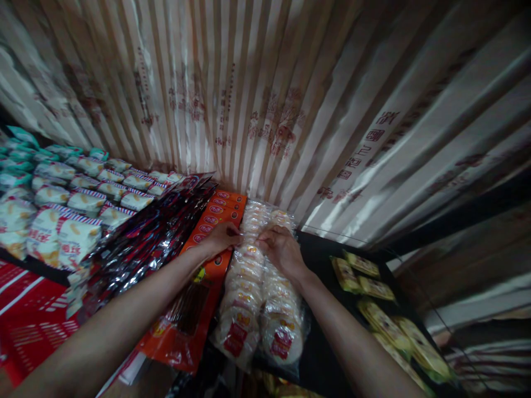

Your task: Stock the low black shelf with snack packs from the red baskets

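Two overlapping rows of rice cracker packets (240, 331), round white crackers in clear wrappers with red and yellow labels, run away from me. My left hand (222, 239) reaches in from the left with its thumb and fingers pinched at the left edge of a rice cracker packet (251, 252) in the left row. From the other side, my right hand (282, 249) pinches near that packet's right edge, above the right row. Both hands are closed. Beneath my left forearm lie orange snack packs (215, 271), fanned out in a stack.
Dark shiny snack packs (153, 237) are heaped left of the orange ones. Several white snack bags (87, 202) fill the far left, with a red basket (29, 320) in front. Yellow packets (375, 287) sit on the black tabletop (323, 260) at right. A printed pleated curtain (265, 99) hangs behind.
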The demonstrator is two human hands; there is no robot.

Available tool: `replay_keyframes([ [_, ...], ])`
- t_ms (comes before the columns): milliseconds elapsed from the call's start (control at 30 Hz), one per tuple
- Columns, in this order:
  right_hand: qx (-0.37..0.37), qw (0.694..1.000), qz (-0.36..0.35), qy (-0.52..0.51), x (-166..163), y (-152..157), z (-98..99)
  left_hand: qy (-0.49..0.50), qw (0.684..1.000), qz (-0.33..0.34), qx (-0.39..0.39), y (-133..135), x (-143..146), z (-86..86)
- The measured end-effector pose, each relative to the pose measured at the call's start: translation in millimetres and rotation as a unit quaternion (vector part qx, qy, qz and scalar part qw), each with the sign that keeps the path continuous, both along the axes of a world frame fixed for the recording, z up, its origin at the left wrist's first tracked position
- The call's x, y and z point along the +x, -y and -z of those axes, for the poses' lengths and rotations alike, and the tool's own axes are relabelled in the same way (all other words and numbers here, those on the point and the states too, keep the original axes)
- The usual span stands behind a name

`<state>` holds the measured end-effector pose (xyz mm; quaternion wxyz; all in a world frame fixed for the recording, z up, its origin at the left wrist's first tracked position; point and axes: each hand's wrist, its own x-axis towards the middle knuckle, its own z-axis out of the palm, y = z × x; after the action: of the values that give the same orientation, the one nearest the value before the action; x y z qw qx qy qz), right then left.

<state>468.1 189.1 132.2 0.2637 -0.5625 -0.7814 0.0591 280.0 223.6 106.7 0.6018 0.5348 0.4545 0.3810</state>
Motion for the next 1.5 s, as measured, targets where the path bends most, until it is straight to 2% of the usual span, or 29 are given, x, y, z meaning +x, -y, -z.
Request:
replay_keyframes([
  [167,0.027,0.999,0.012,-0.023,3,6,4.4,-0.008,0.998,-0.055,-0.003,-1,8,5.7],
  [233,0.031,0.999,-0.008,-0.029,5,12,4.0,-0.005,0.998,-0.066,-0.001,-1,9,7.7],
  [367,0.001,0.998,-0.058,-0.011,9,25,-0.1,-0.022,0.997,-0.075,0.02,0,10,9.9],
  [600,-0.018,0.998,-0.057,-0.013,4,21,0.3,-0.03,0.995,-0.084,0.037,4,11,3.2],
  [800,-0.003,0.997,-0.074,0.004,-1,21,-0.2,-0.018,0.998,-0.066,0.001,14,7,-5.6],
  [1033,0.013,0.998,-0.068,0.004,-4,24,-2.7,-0.115,0.993,0.001,0.028,24,-8,-9.2],
  [1133,0.015,0.998,-0.061,0.005,-4,23,-1.4,-0.102,0.994,0.012,0.032,23,-7,-6.5],
  [1333,0.02,0.999,-0.029,-0.01,-1,23,3.4,-0.063,0.997,-0.045,0.006,24,4,3.9],
  [1500,0.057,0.997,-0.049,-0.017,3,36,1.8,-0.019,0.999,-0.045,-0.001,28,5,7.9],
])
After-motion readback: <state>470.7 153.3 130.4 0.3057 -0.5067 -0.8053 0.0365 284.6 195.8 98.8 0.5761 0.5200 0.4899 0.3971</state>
